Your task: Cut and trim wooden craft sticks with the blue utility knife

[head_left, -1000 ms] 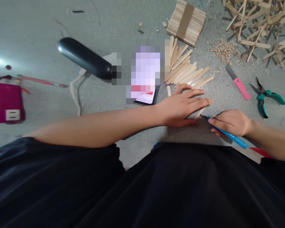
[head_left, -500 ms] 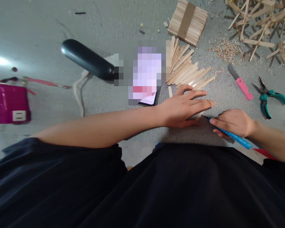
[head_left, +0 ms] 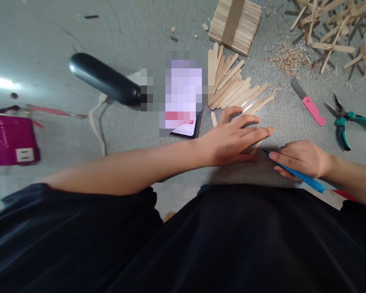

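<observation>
My left hand [head_left: 236,138] lies palm down on the grey table with its fingers spread, over a small wooden stick [head_left: 258,145] that shows between thumb and forefinger. The fingers of my right hand [head_left: 299,158] are closed round a blue pen-like tool [head_left: 305,178], whose dark thin tip points left, close to that stick. Just beyond my left hand, loose wooden craft sticks [head_left: 232,87] lie fanned out. A banded bundle of sticks [head_left: 245,28] is behind them.
A pink-handled blade [head_left: 313,110] and teal pliers [head_left: 341,122] lie at the right. Joined sticks [head_left: 332,47] and shavings [head_left: 288,59] are farther back. Left stand a phone [head_left: 186,131], a black oblong device [head_left: 106,79] with a cable, and a magenta object [head_left: 15,136].
The tool's tip in my right hand has shifted slightly right, away from the stick. My left hand stays spread over the stick. The whole view has moved a little.
</observation>
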### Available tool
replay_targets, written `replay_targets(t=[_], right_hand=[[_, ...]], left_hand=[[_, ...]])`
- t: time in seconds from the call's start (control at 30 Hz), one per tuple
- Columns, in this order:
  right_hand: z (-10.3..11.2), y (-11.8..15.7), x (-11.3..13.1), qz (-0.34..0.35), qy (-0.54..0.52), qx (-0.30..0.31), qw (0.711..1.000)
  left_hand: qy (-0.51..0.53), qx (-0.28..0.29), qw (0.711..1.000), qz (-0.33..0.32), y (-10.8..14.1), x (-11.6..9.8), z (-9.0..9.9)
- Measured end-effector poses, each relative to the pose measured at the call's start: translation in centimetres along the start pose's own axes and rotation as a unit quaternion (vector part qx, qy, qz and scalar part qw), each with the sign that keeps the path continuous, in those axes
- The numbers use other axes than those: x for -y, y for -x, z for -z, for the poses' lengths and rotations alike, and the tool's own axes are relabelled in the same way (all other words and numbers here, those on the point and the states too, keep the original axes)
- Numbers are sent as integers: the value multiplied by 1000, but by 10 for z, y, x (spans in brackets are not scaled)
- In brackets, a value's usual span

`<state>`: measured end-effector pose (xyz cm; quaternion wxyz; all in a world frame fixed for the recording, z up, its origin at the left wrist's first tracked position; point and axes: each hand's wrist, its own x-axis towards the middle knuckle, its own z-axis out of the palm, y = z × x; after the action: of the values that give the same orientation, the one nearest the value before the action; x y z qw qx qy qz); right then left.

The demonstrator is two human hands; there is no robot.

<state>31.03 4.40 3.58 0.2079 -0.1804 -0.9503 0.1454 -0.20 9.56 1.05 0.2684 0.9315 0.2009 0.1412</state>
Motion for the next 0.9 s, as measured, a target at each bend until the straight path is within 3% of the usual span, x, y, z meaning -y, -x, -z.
replay_targets(t=[0.47,0.63,0.73,0.8,0.9], right_hand=[[5,9,-2,27,13,-6,1000],[3,11,-3,36,17,-8,999],[-1,9,-8,37,15,-11,999],[-3,9,-11,35,-2,-17,999],[-5,10,-13,34,-19,-23,999]], left_hand=[[-41,-10,999,11,-1,-3,-2],[-76,-11,997,-25,-4,-2,-8],[-104,-46,993,-45,0,-7,-7],[-136,-99,986,-6,4,-13,-1],[-177,-154,965,121,9,-18,11]])
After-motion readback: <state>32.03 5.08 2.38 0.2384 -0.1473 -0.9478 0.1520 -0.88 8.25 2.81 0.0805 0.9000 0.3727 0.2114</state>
